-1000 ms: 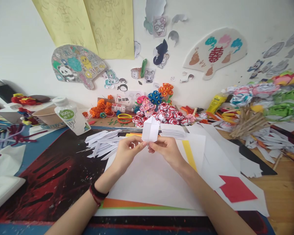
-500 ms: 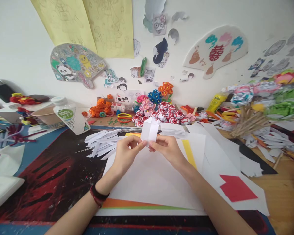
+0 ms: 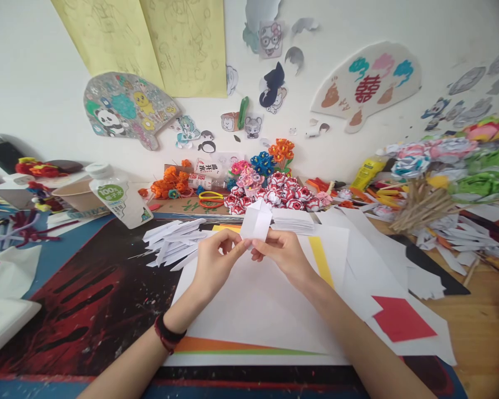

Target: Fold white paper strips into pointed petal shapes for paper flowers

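Observation:
A small piece of folded white paper (image 3: 256,220) with a pointed top stands upright between my hands, above the large white sheets (image 3: 258,310). My left hand (image 3: 219,255) pinches its lower left corner between thumb and finger. At the lower right edge, my right hand (image 3: 280,250) closes on the same paper, its thumb on the near side. Both thumb tips almost meet at the bottom. Some fingers of the right hand are hidden behind the paper. Left of the left hand lies a pile of folded white paper strips (image 3: 172,241).
Behind my hands sit a stack of white paper (image 3: 293,221) and red-and-white flowers (image 3: 280,194). A white bottle (image 3: 118,197) stands at the left. A red paper piece (image 3: 403,320) lies right of my right forearm, with bundled sticks (image 3: 419,205) farther back.
The folded paper tilts slightly to the right compared with before. Both hands keep their pinch in nearly the same place.

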Action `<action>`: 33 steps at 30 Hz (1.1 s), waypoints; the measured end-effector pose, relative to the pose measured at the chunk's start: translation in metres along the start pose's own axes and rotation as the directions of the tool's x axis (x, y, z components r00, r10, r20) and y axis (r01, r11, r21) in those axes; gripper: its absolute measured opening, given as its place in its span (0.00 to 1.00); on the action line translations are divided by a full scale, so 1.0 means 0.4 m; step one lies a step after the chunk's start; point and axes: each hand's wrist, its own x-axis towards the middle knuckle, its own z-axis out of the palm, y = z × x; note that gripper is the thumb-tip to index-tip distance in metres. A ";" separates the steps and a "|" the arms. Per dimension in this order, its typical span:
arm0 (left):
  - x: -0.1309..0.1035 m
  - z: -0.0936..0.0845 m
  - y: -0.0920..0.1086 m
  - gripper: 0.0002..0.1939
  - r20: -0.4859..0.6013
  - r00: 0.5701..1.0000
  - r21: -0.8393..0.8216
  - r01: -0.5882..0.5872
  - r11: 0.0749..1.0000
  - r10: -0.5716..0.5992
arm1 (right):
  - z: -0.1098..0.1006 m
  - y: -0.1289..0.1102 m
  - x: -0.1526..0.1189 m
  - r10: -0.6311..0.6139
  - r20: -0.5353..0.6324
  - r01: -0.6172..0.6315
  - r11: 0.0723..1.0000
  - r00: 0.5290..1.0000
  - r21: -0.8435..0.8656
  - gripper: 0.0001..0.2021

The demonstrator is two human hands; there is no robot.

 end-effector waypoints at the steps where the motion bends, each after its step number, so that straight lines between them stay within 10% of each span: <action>1: 0.000 -0.002 0.002 0.15 0.017 1.000 0.010 -0.001 1.000 0.001 | 0.000 0.000 0.000 -0.007 -0.006 0.007 1.000 1.000 -0.010 0.11; 21: -0.009 -0.001 0.022 0.16 0.245 0.969 -0.030 -0.001 1.000 0.008 | -0.008 -0.006 -0.003 -0.075 -0.087 0.066 0.993 0.993 -0.102 0.08; 33: -0.021 0.019 0.012 0.17 0.202 0.979 -0.173 0.028 0.984 0.008 | 0.002 -0.013 -0.006 -0.098 -0.102 0.091 0.993 0.990 -0.069 0.07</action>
